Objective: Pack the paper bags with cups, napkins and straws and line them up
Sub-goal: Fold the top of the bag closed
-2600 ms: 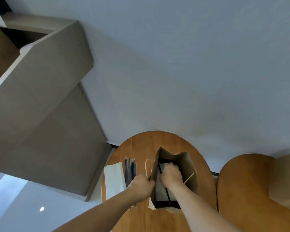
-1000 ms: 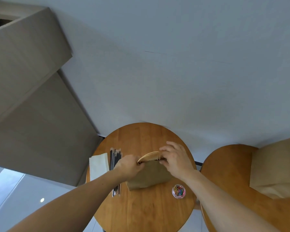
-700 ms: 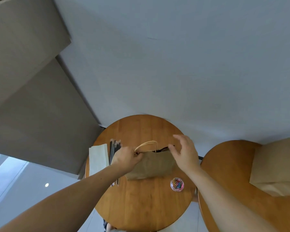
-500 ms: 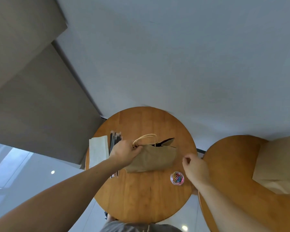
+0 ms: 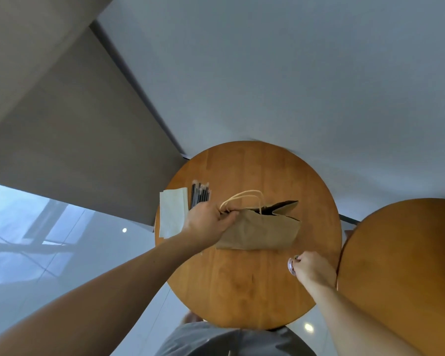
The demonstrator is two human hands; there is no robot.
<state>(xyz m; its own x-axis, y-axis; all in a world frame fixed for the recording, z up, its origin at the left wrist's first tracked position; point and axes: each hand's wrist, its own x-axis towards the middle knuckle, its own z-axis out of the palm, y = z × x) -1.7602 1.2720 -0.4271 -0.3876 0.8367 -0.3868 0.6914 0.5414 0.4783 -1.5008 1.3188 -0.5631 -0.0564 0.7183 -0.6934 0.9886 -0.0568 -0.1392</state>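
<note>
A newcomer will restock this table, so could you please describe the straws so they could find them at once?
Start at the round wooden table in the middle and go to its left edge, just past the left hand gripping the paper bag. The straws lie beside the white napkins, on their right: a bundle of thin black sticks, unlike the broad pale napkins.

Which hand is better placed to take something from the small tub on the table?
Right. The right hand is at the tub, fingers curled over it; the left hand is busy, gripping the bag at its top.
</note>
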